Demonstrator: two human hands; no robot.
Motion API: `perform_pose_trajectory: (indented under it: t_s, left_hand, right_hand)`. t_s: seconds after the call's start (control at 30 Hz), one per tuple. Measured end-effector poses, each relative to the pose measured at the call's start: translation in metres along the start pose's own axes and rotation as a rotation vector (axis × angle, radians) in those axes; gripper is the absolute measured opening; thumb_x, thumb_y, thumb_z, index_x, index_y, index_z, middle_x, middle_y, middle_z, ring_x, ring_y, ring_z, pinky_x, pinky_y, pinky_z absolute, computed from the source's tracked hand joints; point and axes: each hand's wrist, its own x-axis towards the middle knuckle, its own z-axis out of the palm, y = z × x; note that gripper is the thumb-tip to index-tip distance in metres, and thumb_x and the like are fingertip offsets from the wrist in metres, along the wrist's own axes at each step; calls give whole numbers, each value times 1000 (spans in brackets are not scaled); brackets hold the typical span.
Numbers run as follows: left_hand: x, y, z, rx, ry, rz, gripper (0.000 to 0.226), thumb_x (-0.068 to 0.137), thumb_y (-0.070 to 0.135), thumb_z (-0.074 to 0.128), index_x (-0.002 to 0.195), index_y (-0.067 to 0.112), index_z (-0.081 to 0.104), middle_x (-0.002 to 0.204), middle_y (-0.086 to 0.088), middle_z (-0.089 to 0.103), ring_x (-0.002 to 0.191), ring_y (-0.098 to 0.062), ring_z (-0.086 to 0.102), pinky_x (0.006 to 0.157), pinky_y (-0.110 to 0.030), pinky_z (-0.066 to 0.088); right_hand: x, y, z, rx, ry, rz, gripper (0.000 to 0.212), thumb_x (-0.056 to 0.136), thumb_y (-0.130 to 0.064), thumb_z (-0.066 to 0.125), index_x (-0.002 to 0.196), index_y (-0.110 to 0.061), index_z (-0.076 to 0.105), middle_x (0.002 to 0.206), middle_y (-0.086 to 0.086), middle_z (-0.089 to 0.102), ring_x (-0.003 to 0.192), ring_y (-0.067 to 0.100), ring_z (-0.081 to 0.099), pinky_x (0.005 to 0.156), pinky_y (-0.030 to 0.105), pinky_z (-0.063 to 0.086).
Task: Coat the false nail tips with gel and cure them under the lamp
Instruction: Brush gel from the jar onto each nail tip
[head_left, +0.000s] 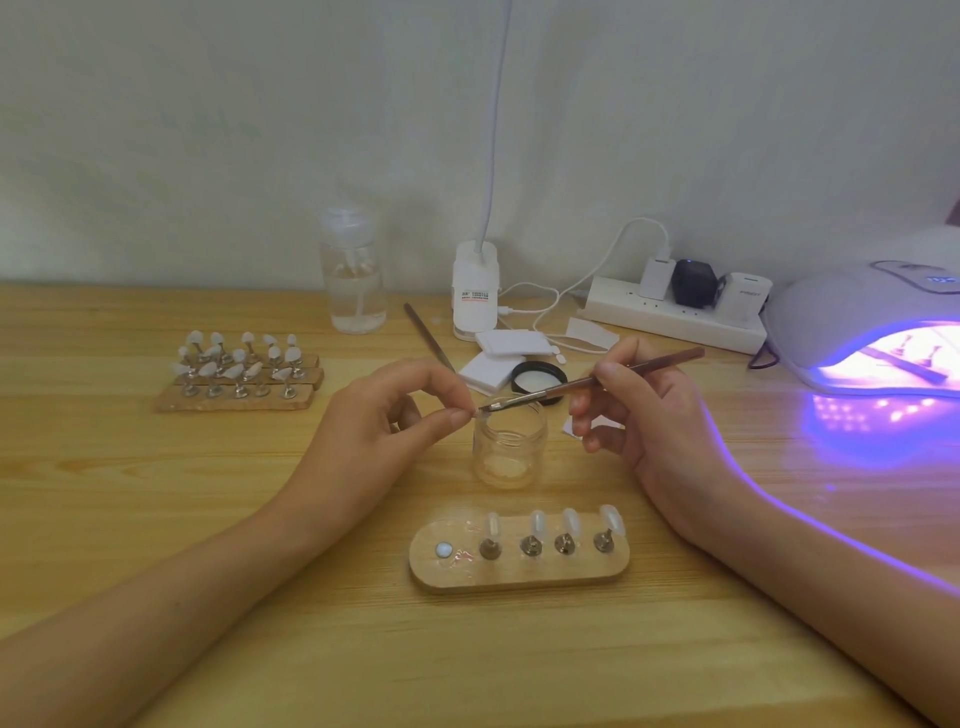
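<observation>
**Gel brushed onto a nail tip over an open jar**

A person's forearms reached in from the two lower corners and met near the middle of the wooden tabletop (156, 493). The left hand (395, 410) was arched, thumb and forefinger pinched together on a small nail tip (475, 413), the other fingers curled beneath. The right hand (649, 415) gripped a brown brush (587, 382) like a pen, its bristles touching the tip just above the mouth of a clear jar (509, 447).

Just in front of the jar, between the wrists, a wooden stand (519, 579) carried four more nail tips (537, 519) on metal pegs. Bare wood lay open on either side of it. At the far right the lamp (841, 312) glowed violet, its mouth turned towards the hands, with a second stand (906, 358) showing inside and lit wood open before it.

Well to the left stood a rack (239, 369) crowded with tips. Along the wall (208, 130) at the back were a clear pump bottle (353, 275) and a white power strip (670, 317), with a black lid (537, 376) just behind the jar.
</observation>
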Motion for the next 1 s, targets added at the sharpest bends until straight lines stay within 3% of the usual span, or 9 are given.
perform_pose_trajectory:
  t_s: [0.1, 0.3, 0.43, 0.6, 0.77, 1.0]
  left_hand:
    - [0, 1, 0, 6, -4, 7, 15, 87, 11, 71, 81, 24, 68, 66, 28, 58, 52, -1, 41, 54, -8, 33]
    - [0, 2, 0, 15, -5, 1, 12, 87, 11, 71, 82, 21, 68, 64, 30, 58, 50, -2, 41, 53, -7, 33]
    - [-1, 4, 0, 19, -5, -4, 10, 87, 11, 71, 82, 20, 68, 59, 30, 56, 49, -1, 40, 52, -6, 32]
    - [-2, 5, 1, 23, 5, -28, 12, 87, 11, 72, 80, 21, 68, 55, 27, 55, 48, -3, 40, 51, -7, 32]
    - [-1, 5, 1, 3, 3, -63, 11, 86, 12, 72, 80, 20, 68, 54, 25, 54, 48, -4, 39, 50, -8, 32]
    - [-1, 5, 1, -20, 1, -101, 9, 86, 15, 73, 79, 20, 69, 56, 20, 55, 49, -4, 38, 50, -11, 32]
  right_hand:
    - [0, 1, -1, 16, 57, 6, 21, 99, -14, 53, 78, -15, 52, 67, 5, 64, 60, 17, 60, 50, 22, 48]
    - [-1, -1, 0, 1, -11, -23, 15, 92, -22, 57, 82, -13, 52, 70, 6, 65, 62, 17, 63, 51, 23, 49]
    - [0, 0, -1, 5, 56, -3, 20, 100, -12, 52, 80, -13, 52, 66, 5, 64, 59, 15, 60, 51, 23, 49]
    - [0, -2, 0, 32, -9, -31, 14, 91, -22, 56, 80, -14, 52, 68, 5, 65, 60, 15, 61, 49, 21, 47]
    - [0, 1, -2, 12, 50, 5, 20, 100, -13, 51, 80, -14, 51, 66, 5, 64, 59, 14, 60, 48, 20, 45]
    - [0, 1, 0, 27, 6, -17, 15, 94, -18, 56, 80, -13, 53, 68, 6, 64, 59, 16, 60, 53, 23, 49]
